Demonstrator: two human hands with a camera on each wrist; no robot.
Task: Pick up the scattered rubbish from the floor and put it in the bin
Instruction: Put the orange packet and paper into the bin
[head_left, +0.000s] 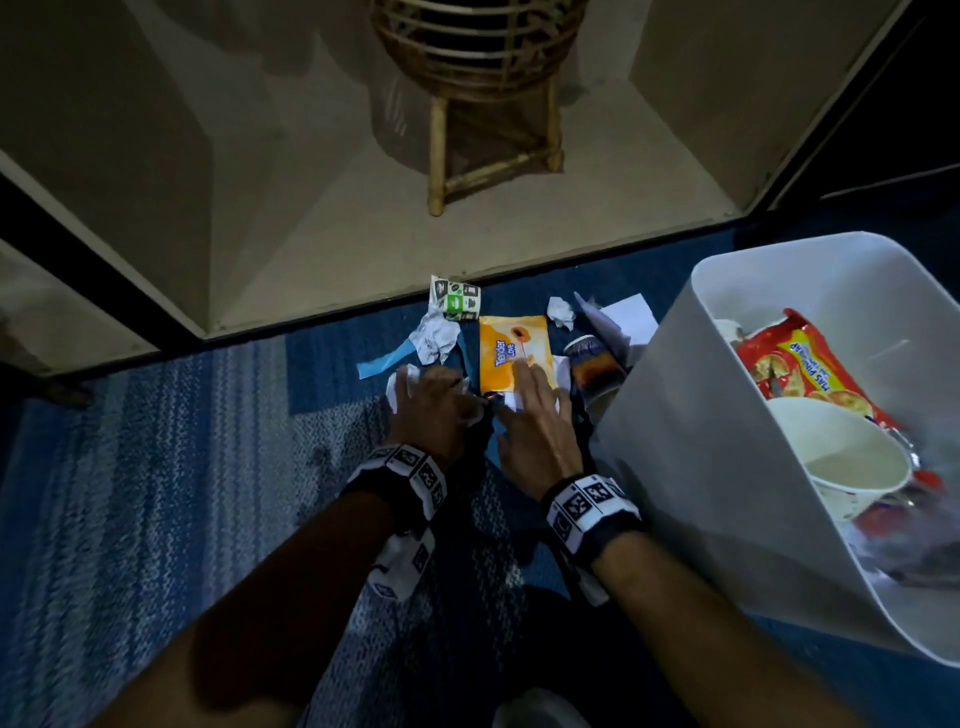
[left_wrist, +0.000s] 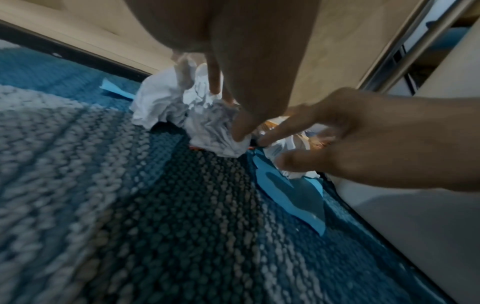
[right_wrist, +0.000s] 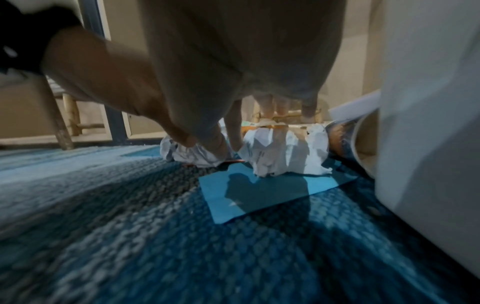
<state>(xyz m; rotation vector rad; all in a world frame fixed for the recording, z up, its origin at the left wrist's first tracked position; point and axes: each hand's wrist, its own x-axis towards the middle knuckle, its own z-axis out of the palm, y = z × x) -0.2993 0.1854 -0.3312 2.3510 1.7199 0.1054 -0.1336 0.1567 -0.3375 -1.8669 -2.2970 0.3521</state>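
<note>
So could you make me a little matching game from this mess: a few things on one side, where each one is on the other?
Things:
1. red biscuit wrapper
2. orange packet
3. crumpled white paper
4. blue paper sheet

Places:
A. under the left hand
B. inside the white bin
C. flat on the rug, partly under white paper
D. under the right hand fingertips

Pairs: 1-B, 2-D, 3-A, 4-C

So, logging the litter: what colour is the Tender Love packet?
Orange packet, clearest in the head view.
</note>
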